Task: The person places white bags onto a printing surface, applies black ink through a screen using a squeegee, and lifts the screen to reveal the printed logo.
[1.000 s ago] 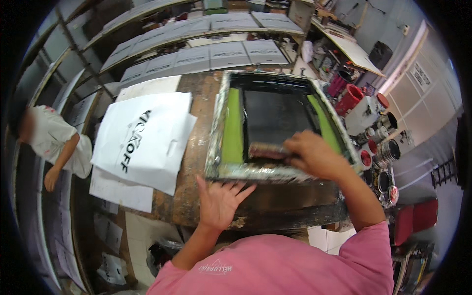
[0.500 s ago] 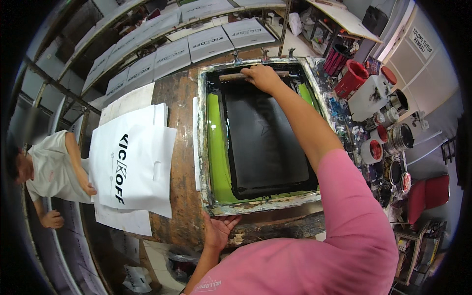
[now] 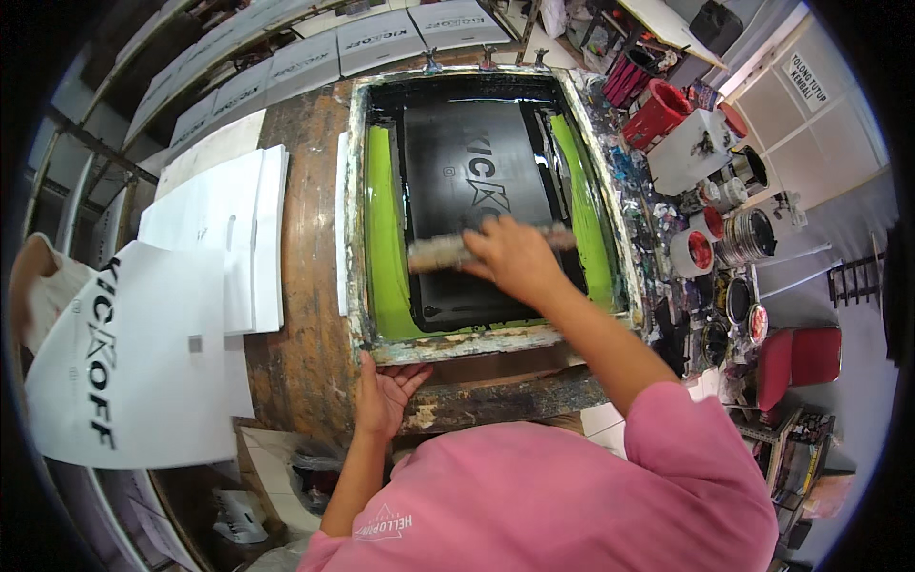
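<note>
My right hand is closed around the wooden handle of a squeegee, blurred by motion. It presses across the mesh inside a screen-printing frame. Beyond the squeegee, dark lettering shows through the mesh; black ink lies on the near part, with green strips along both sides. At the frame's near left corner, my left hand has its palm up and fingers spread, the thumb against the edge. The frame lies down on a worn wooden table.
At the left, another person, mostly hidden, holds up a printed white bag. White sheets are stacked beside the frame. Ink tubs and cans crowd the right side. Racks with printed bags stand at the back.
My right hand has drawn the squeegee from the frame's far end toward me, baring the lettering behind it. The other person has lifted the printed bag off the stack. The view has shifted.
</note>
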Action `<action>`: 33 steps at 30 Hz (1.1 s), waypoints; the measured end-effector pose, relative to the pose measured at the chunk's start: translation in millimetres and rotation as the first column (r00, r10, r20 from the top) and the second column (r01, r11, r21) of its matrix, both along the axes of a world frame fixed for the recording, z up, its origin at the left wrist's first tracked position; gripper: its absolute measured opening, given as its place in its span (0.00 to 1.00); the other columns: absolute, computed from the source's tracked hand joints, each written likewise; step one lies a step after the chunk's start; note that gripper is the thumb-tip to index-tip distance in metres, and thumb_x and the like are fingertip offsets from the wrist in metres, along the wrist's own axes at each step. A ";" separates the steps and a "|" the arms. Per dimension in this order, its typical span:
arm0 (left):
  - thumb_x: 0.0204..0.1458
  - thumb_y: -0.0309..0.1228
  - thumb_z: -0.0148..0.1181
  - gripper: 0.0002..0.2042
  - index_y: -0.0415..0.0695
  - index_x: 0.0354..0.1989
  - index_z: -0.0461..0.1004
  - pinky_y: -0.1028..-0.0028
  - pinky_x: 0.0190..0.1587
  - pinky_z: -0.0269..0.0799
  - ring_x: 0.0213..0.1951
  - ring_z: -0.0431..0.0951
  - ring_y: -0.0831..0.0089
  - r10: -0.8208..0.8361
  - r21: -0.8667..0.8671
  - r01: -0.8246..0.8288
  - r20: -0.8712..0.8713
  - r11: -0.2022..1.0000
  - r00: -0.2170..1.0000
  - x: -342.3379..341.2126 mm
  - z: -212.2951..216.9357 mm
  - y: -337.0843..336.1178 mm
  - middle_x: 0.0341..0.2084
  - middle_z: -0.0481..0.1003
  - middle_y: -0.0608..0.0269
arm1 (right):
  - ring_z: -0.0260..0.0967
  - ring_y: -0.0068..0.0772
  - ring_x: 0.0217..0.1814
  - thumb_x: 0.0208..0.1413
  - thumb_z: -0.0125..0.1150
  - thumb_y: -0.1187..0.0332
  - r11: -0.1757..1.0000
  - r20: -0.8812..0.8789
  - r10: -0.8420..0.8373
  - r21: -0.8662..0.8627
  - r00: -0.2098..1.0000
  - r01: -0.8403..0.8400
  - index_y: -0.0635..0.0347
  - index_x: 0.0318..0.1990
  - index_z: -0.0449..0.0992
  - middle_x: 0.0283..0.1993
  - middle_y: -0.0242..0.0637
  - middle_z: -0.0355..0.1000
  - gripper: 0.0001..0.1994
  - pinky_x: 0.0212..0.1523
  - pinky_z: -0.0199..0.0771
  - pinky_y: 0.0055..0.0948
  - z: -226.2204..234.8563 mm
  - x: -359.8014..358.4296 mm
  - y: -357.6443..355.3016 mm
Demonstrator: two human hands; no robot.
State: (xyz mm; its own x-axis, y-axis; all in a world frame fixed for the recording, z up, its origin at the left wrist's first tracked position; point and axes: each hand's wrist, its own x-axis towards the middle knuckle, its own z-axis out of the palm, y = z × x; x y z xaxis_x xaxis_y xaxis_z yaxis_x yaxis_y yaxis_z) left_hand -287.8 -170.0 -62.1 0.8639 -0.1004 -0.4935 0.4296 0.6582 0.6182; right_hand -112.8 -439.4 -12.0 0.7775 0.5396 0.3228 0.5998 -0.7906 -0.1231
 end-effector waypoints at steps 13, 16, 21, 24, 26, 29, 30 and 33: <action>0.66 0.67 0.41 0.41 0.35 0.65 0.65 0.47 0.69 0.68 0.62 0.74 0.48 0.029 0.019 -0.033 0.163 0.999 0.986 0.3 18.1 -7.0 0.57 0.74 0.44 | 0.75 0.50 0.46 0.59 0.66 0.49 0.999 -0.144 -0.033 0.000 0.989 0.034 0.59 0.43 0.76 0.40 0.43 0.73 0.21 0.42 0.78 0.46 59.8 -83.9 -5.7; 0.64 0.68 0.44 0.42 0.34 0.63 0.65 0.45 0.70 0.66 0.63 0.73 0.44 0.053 -0.063 -0.037 0.292 0.997 0.955 0.4 39.4 3.0 0.59 0.73 0.44 | 0.71 0.46 0.49 0.58 0.67 0.52 0.996 0.048 -0.086 -0.003 0.995 0.086 0.57 0.43 0.76 0.41 0.42 0.72 0.18 0.55 0.70 0.49 85.8 -109.5 0.7; 0.61 0.68 0.49 0.44 0.37 0.69 0.61 0.40 0.72 0.57 0.68 0.64 0.35 0.006 -0.101 0.088 0.690 0.991 0.724 32.1 107.3 6.1 0.67 0.64 0.38 | 0.69 0.44 0.45 0.56 0.63 0.53 0.978 0.354 -0.196 0.136 0.914 0.157 0.56 0.39 0.74 0.38 0.39 0.70 0.15 0.55 0.61 0.51 164.4 -81.0 14.5; 0.61 0.67 0.49 0.45 0.42 0.75 0.56 0.38 0.74 0.45 0.74 0.51 0.32 -0.318 0.526 -0.163 0.701 0.835 0.639 54.9 112.7 -6.1 0.72 0.56 0.33 | 0.70 0.43 0.42 0.57 0.61 0.53 0.980 0.438 -0.189 0.146 0.879 0.138 0.57 0.37 0.75 0.34 0.39 0.71 0.16 0.51 0.61 0.48 206.7 -50.1 10.5; 0.62 0.67 0.48 0.46 0.45 0.78 0.53 0.36 0.75 0.37 0.77 0.42 0.31 -0.519 0.924 -0.373 0.276 -0.090 0.809 68.5 77.2 -10.5 0.74 0.51 0.31 | 0.72 0.43 0.40 0.57 0.60 0.51 0.981 0.485 -0.171 0.166 0.858 0.101 0.58 0.34 0.76 0.32 0.39 0.74 0.17 0.50 0.62 0.48 225.8 -30.6 14.9; 0.60 0.70 0.44 0.48 0.46 0.79 0.50 0.30 0.71 0.16 0.78 0.31 0.31 -0.431 0.865 -0.159 -0.072 -0.476 0.900 54.9 32.0 -22.2 0.76 0.41 0.28 | 0.77 0.43 0.36 0.58 0.58 0.49 0.975 0.529 -0.189 0.203 0.827 0.093 0.60 0.29 0.80 0.29 0.41 0.79 0.21 0.48 0.63 0.49 251.6 -7.9 14.7; 0.60 0.71 0.44 0.48 0.46 0.80 0.50 0.28 0.70 0.13 0.78 0.30 0.30 -0.425 0.825 -0.130 -0.143 -0.550 0.894 51.3 24.0 -24.5 0.77 0.40 0.28 | 0.77 0.43 0.35 0.58 0.57 0.49 0.976 0.541 -0.192 0.196 0.819 0.099 0.60 0.29 0.80 0.29 0.42 0.79 0.21 0.48 0.63 0.49 257.0 -3.2 14.6; 0.59 0.73 0.43 0.52 0.39 0.78 0.49 0.27 0.67 0.08 0.80 0.31 0.41 -0.433 0.843 -0.103 -0.163 -0.528 0.887 56.1 17.5 -28.3 0.78 0.42 0.37 | 0.75 0.47 0.39 0.57 0.58 0.51 0.973 0.513 -0.214 0.189 0.831 0.133 0.63 0.34 0.80 0.33 0.42 0.78 0.20 0.47 0.63 0.44 269.1 8.3 13.7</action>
